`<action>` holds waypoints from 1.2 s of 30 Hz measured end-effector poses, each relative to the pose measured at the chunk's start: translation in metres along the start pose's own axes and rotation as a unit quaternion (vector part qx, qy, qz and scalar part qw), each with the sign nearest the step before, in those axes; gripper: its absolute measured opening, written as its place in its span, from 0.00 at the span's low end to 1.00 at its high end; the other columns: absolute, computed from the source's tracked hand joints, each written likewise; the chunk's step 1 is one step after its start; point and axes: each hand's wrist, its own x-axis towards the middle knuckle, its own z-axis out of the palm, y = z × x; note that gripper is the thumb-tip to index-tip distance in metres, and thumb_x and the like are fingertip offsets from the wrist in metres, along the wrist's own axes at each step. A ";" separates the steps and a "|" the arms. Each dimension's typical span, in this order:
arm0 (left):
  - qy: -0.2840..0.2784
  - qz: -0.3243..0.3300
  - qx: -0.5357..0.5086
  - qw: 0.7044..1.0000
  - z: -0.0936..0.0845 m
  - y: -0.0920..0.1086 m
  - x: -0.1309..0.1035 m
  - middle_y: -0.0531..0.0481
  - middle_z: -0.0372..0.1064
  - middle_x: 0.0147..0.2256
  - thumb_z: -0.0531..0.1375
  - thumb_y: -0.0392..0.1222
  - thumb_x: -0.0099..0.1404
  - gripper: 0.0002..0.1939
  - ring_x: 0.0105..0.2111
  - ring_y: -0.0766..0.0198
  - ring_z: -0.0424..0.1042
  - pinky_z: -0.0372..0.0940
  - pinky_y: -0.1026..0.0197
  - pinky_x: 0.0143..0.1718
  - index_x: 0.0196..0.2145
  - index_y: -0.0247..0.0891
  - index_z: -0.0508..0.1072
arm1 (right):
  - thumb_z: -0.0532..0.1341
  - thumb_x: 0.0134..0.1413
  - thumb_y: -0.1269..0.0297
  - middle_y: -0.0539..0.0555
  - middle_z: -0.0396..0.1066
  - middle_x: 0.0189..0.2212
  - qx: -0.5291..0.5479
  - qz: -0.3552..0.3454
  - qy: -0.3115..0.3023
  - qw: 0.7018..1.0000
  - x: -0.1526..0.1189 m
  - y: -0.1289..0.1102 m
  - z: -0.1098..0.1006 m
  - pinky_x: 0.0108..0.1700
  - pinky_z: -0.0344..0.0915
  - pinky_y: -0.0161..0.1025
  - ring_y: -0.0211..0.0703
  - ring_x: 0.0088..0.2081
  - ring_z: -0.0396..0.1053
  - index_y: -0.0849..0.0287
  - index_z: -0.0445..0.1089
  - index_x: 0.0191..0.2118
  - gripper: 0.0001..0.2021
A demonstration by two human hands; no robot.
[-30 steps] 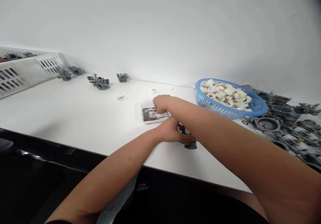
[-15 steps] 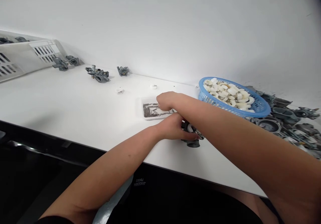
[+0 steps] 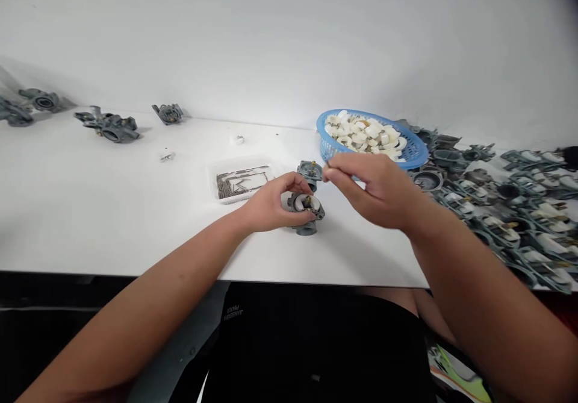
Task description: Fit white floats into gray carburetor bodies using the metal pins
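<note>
My left hand (image 3: 280, 203) grips a grey metal carburetor body (image 3: 307, 229) with a white float inside, standing on the white table. Just right of and above it, my right hand (image 3: 372, 187) is pinched closed; a small, thin item shows at its fingertips, too small to identify. A second grey metal body (image 3: 309, 170) sits right behind the held one. To the left of these is a clear tray (image 3: 227, 199) of thin metal pins.
A blue basket (image 3: 333, 146) full of white floats stands at the back. Many grey metal bodies (image 3: 508, 225) crowd the right side. More bodies (image 3: 112, 127) lie at the back left, with small white parts (image 3: 238, 140) nearer the tray.
My right hand has come away from the pin tray and moved right, beside the held body. The view has shifted right, uncovering the tray and the second body.
</note>
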 end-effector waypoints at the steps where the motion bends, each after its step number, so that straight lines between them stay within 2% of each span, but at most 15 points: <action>1: 0.005 -0.002 0.008 1.000 0.001 0.000 0.000 0.45 0.73 0.47 0.71 0.47 0.54 0.22 0.50 0.54 0.72 0.65 0.46 0.56 0.44 0.41 0.70 | 0.47 0.68 0.57 0.54 0.66 0.27 0.022 -0.004 0.051 0.998 -0.014 0.007 0.010 0.34 0.61 0.44 0.45 0.30 0.64 0.54 0.64 0.30 0.16; 3: 0.013 -0.006 0.015 1.000 0.002 0.000 0.001 0.45 0.73 0.47 0.71 0.48 0.54 0.22 0.49 0.54 0.72 0.65 0.47 0.55 0.42 0.40 0.69 | 0.49 0.67 0.62 0.56 0.70 0.32 0.053 -0.023 0.151 0.987 -0.036 0.021 0.030 0.37 0.64 0.47 0.48 0.33 0.68 0.53 0.66 0.34 0.12; 5: 0.016 0.000 0.011 1.000 0.004 -0.002 0.002 0.44 0.73 0.46 0.72 0.49 0.54 0.22 0.48 0.55 0.72 0.65 0.48 0.54 0.41 0.40 0.69 | 0.51 0.64 0.65 0.56 0.71 0.31 0.058 -0.043 0.195 0.978 -0.051 0.032 0.046 0.37 0.64 0.47 0.49 0.33 0.69 0.53 0.67 0.34 0.09; 7: 0.016 0.012 0.001 1.000 0.006 -0.004 0.002 0.43 0.74 0.45 0.72 0.48 0.54 0.22 0.48 0.55 0.72 0.65 0.48 0.54 0.41 0.40 0.68 | 0.52 0.62 0.66 0.54 0.67 0.26 0.041 -0.039 0.178 0.982 -0.058 0.039 0.055 0.32 0.61 0.45 0.47 0.28 0.66 0.54 0.64 0.29 0.10; 10: 0.017 0.027 -0.017 0.999 0.010 -0.006 0.003 0.43 0.74 0.45 0.72 0.45 0.55 0.20 0.48 0.55 0.72 0.65 0.48 0.54 0.39 0.40 0.67 | 0.52 0.60 0.67 0.50 0.58 0.19 0.022 -0.045 0.126 0.991 -0.058 0.042 0.059 0.27 0.52 0.41 0.41 0.21 0.55 0.54 0.55 0.24 0.13; 13: 0.022 0.029 -0.015 0.999 0.011 -0.005 0.002 0.43 0.75 0.44 0.71 0.43 0.56 0.19 0.47 0.56 0.73 0.66 0.48 0.54 0.38 0.40 0.67 | 0.51 0.59 0.67 0.47 0.54 0.18 0.050 -0.079 0.073 0.993 -0.056 0.041 0.060 0.26 0.47 0.39 0.37 0.21 0.49 0.55 0.51 0.24 0.13; 16: 0.015 0.044 0.018 0.999 0.007 -0.001 0.001 0.42 0.75 0.45 0.72 0.41 0.55 0.19 0.48 0.55 0.74 0.66 0.49 0.54 0.41 0.39 0.68 | 0.51 0.59 0.68 0.46 0.53 0.19 0.080 -0.077 0.030 0.993 -0.057 0.040 0.062 0.26 0.47 0.37 0.36 0.22 0.47 0.56 0.50 0.25 0.12; 22: -0.019 0.083 0.085 0.993 -0.005 0.004 -0.002 0.40 0.76 0.47 0.71 0.34 0.55 0.23 0.51 0.51 0.74 0.67 0.49 0.56 0.47 0.39 0.72 | 0.51 0.60 0.69 0.45 0.56 0.21 0.104 -0.079 0.033 0.991 -0.061 0.041 0.062 0.27 0.46 0.36 0.35 0.23 0.49 0.57 0.56 0.28 0.09; 27: -0.005 0.104 0.085 0.991 -0.004 0.003 0.000 0.41 0.76 0.46 0.71 0.32 0.54 0.21 0.49 0.52 0.74 0.68 0.50 0.54 0.45 0.38 0.72 | 0.54 0.58 0.69 0.45 0.59 0.22 0.083 -0.075 0.049 0.993 -0.061 0.039 0.060 0.27 0.45 0.35 0.34 0.23 0.51 0.58 0.61 0.28 0.08; 32: -0.004 0.113 0.055 0.992 -0.002 -0.003 0.002 0.41 0.76 0.45 0.71 0.31 0.54 0.22 0.49 0.52 0.75 0.68 0.50 0.54 0.45 0.38 0.71 | 0.54 0.60 0.67 0.46 0.60 0.23 -0.006 -0.064 0.056 0.996 -0.060 0.036 0.061 0.27 0.43 0.35 0.34 0.23 0.50 0.58 0.65 0.28 0.09; 36: -0.005 0.099 0.039 0.994 -0.001 -0.005 0.002 0.40 0.76 0.46 0.71 0.31 0.54 0.21 0.51 0.52 0.75 0.68 0.49 0.55 0.45 0.37 0.71 | 0.54 0.61 0.66 0.47 0.60 0.23 -0.110 -0.084 0.086 0.987 -0.059 0.033 0.065 0.28 0.42 0.37 0.35 0.22 0.47 0.58 0.66 0.27 0.11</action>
